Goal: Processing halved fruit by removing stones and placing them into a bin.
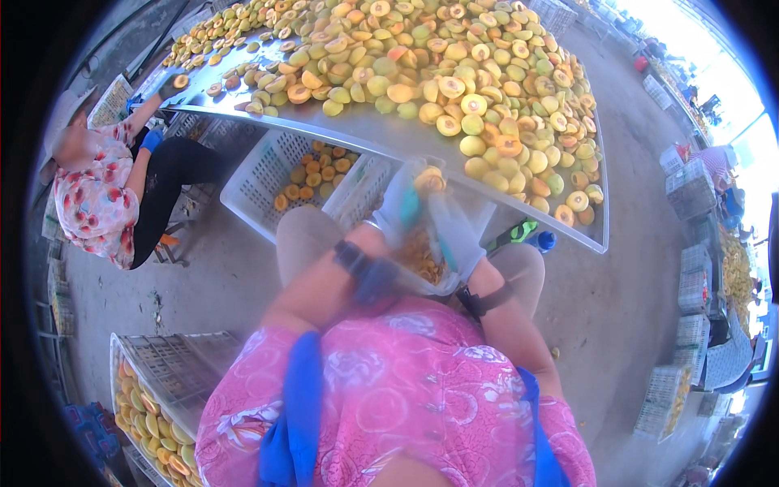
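Worktop (381,134): a long metal sheet, heaped with halved peaches (454,73), cut faces mostly up; the heap ran right to the near edge, so fruit lay within short reach of the seated person.

Left hand (398,207): gloved in pale fabric, raised at the near edge of the worktop, fingers curled round a peach half (428,180). Closed on it from the left side.

Right hand (454,231): also gloved, just below and right of the fruit, fingers bent in toward it. Blurred; whether it gripped the peach, a tool or nothing could not be told.

Peach half in hand: held up between the two hands, over the lap and clear of the heap, probably so that scraps would drop down rather than onto the sorted fruit.

Bag (422,264): clear plastic, on the lap directly under the hands, holding orange-brown bits; placed as a catch for what fell from the work.

White crate (268,174): slatted, on the floor under the worktop edge, left of the knees, with a few peach halves on its bottom.

Second crate (142,406): lower left, filled with yellow halves.

Other person (97,195): seated at the far left in a flowered top, one blue-gloved hand (172,83) reaching onto the worktop for fruit.

Wrist straps (357,264): dark bands on both forearms.
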Demonstrator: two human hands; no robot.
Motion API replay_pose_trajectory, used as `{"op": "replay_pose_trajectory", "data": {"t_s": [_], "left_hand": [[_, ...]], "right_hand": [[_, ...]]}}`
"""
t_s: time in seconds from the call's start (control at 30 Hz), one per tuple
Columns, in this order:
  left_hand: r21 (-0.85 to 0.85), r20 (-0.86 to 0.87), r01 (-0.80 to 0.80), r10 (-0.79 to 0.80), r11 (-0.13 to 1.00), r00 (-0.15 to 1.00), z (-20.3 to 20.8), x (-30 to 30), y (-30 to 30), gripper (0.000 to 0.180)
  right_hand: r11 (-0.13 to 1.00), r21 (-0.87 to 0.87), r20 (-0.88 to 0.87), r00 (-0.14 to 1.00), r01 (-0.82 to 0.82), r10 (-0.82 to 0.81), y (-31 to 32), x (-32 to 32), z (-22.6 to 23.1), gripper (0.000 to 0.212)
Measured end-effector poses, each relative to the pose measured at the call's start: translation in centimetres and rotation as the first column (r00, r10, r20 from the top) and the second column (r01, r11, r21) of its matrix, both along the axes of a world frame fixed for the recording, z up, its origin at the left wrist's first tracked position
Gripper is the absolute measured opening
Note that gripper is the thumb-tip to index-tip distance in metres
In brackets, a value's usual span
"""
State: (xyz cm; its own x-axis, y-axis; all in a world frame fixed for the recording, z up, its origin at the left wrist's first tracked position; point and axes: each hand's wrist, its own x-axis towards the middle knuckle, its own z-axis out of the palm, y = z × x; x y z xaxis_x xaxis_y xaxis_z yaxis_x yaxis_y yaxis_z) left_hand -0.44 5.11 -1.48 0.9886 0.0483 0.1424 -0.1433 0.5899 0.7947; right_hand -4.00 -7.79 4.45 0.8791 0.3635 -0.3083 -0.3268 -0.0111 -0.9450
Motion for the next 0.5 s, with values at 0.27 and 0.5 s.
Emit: {"op": "replay_pose_trajectory", "data": {"t_s": [0.27, 0.5], "left_hand": [[-0.179, -0.154, -0.095, 0.068, 0.979, 0.986, 2.7, -0.7, -1.2, 0.033], [-0.074, -0.207, -0.096, 0.079, 0.993, 0.975, 4.3, -1.7, -1.9, 0.036]], "right_hand": [[0.994, 0.045, -0.088, 0.990, -0.102, 0.106, -0.4, 0.0, -0.1, 0.037], [0.987, 0.135, -0.206, 0.972, -0.085, 0.111, -0.6, -0.4, 0.1, 0.030]]}}
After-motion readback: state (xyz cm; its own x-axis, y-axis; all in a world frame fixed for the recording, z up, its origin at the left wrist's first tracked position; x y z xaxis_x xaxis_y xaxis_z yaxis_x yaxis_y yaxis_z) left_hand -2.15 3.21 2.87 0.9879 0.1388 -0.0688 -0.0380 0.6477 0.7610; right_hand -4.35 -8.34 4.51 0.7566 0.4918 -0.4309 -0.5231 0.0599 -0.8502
